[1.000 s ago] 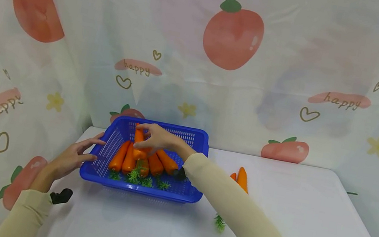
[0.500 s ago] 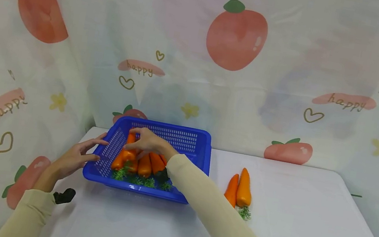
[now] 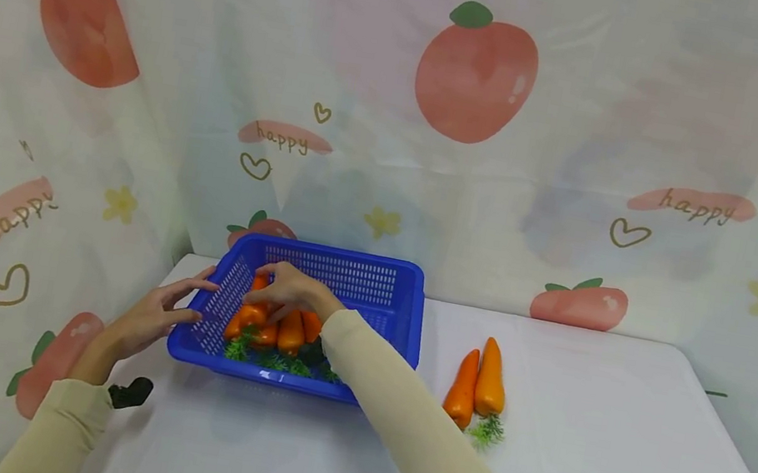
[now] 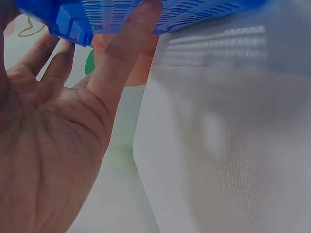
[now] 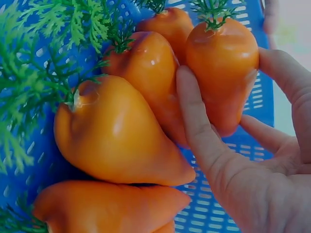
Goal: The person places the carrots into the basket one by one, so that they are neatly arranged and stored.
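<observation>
My right hand (image 3: 293, 291) reaches into the left part of a blue plastic basket (image 3: 391, 272). In the right wrist view, its thumb and fingers pinch an orange carrot (image 5: 223, 58) with a green leafy top. Other carrots (image 5: 112, 131) lie beside it on the basket's perforated floor, some partly covered by the hand in the head view. My left hand (image 3: 144, 318) rests against the basket's left side with fingers extended. Its thumb touches the basket wall (image 4: 194, 14) in the left wrist view.
Two more carrots (image 3: 492, 383) lie side by side on the white table (image 3: 616, 447), right of the basket. A printed cloth (image 3: 371, 66) hangs behind and at the left. The right sleeve (image 3: 415, 420) passes over the basket's front right rim.
My right hand has moved slightly left and lowered, with the carrot, toward the other carrots in the basket. The two carrots on the table have come into fuller view. The left hand stays put.
</observation>
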The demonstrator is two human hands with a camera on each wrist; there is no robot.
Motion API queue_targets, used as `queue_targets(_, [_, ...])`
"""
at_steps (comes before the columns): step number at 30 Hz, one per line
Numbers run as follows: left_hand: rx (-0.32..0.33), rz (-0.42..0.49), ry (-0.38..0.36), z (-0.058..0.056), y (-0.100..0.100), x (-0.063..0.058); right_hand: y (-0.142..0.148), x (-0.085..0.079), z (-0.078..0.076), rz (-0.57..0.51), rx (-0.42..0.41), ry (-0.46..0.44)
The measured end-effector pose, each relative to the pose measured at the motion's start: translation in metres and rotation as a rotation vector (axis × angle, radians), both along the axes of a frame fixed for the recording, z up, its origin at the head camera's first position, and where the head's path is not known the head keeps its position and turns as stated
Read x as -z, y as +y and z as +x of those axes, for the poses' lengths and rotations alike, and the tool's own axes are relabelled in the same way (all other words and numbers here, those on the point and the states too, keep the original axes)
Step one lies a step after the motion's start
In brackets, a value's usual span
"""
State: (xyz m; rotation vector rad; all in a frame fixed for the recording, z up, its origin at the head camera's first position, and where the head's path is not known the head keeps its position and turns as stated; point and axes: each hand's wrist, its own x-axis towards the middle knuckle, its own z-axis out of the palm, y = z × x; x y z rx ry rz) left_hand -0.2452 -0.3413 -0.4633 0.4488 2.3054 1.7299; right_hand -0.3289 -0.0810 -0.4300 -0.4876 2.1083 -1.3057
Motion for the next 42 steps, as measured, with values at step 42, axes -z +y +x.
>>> queue_targets(42, [0.005, 0.026, -0.008, 0.002, 0.0, -0.001, 0.028, -0.021, 0.007, 0.199, -0.261, 0.282])
